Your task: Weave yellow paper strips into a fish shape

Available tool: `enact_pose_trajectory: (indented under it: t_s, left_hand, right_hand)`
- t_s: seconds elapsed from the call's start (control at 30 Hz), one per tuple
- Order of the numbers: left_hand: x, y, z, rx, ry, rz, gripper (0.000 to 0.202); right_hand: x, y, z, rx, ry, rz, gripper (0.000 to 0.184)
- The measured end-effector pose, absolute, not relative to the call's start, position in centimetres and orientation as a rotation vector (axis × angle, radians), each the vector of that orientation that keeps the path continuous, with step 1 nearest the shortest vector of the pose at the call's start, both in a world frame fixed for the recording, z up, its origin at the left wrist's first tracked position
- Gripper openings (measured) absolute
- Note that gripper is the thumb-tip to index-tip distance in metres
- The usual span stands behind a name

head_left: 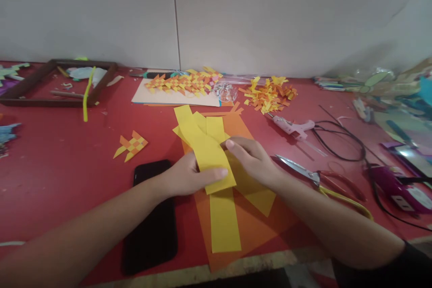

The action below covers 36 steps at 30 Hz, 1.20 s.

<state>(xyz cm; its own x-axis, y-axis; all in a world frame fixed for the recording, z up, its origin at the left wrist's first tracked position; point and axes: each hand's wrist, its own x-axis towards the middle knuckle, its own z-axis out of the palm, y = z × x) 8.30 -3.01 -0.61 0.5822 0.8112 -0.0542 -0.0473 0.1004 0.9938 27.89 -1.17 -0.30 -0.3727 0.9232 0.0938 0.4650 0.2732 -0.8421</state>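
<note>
My left hand [189, 175] pinches a wide yellow paper strip [202, 148], thumb lying across its near end. My right hand [253, 157] rests on the same strip's right edge with fingers curled over it. More yellow strips [224, 220] lie under it, on an orange paper sheet [259, 229] on the red table [60, 175].
A black phone [151, 220] lies by my left forearm. Scissors [317, 177], a pink glue gun [292, 126] and black cables are on the right. A woven orange-yellow paper fish [131, 145], more woven fish on a sheet [182, 83], paper scraps [270, 92] and a wooden frame [50, 83] lie behind.
</note>
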Motion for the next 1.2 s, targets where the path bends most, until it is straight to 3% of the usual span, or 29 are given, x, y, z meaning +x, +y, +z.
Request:
enact_pose_trajectory:
  t_s: [0.1,0.23,0.37,0.5,0.57,0.7,0.87,0.97,1.1,1.2]
  left_hand:
    - [8.1,-3.2,-0.2,1.397,0.561,0.537,0.022]
    - [7.9,-3.1,-0.8,1.329,0.588,0.502,0.037]
    - [8.2,-2.5,-1.6,1.086,0.872,0.747,0.057]
    - [8.8,-1.9,-0.9,0.753,1.051,1.090,0.041]
    - [8.9,-1.7,-0.4,0.654,1.074,1.218,0.037]
    - [8.9,-1.5,-0.3,0.580,1.115,1.328,0.033]
    - [8.9,-1.8,-1.1,0.774,1.179,1.160,0.033]
    - [8.9,-2.0,-1.1,0.838,1.164,1.049,0.031]
    - [9.0,-2.1,-0.9,0.860,1.110,0.979,0.030]
    - [8.9,-2.1,-1.1,0.908,1.029,0.934,0.032]
  right_hand:
    - [27.4,-1.7,0.2,-1.221,-1.788,1.369,0.042]
    - [27.2,-1.9,0.4,-1.220,-1.544,1.617,0.033]
    - [28.1,-1.2,0.9,-1.219,-1.403,1.639,0.026]
    - [29.7,-0.1,1.8,-1.289,-1.682,1.659,0.026]
    - [30.4,0.4,2.2,-1.454,-1.840,1.563,0.023]
    - [31.8,1.2,2.7,-1.734,-2.145,1.054,0.028]
    - [33.6,2.1,2.1,-1.937,-2.457,0.286,0.045]
    - [33.7,2.3,1.5,-1.906,-2.463,-0.051,0.043]
    - [31.4,1.1,0.8,-1.523,-2.299,0.010,0.028]
    - [29.4,-0.4,0.2,-1.219,-2.257,0.327,0.047]
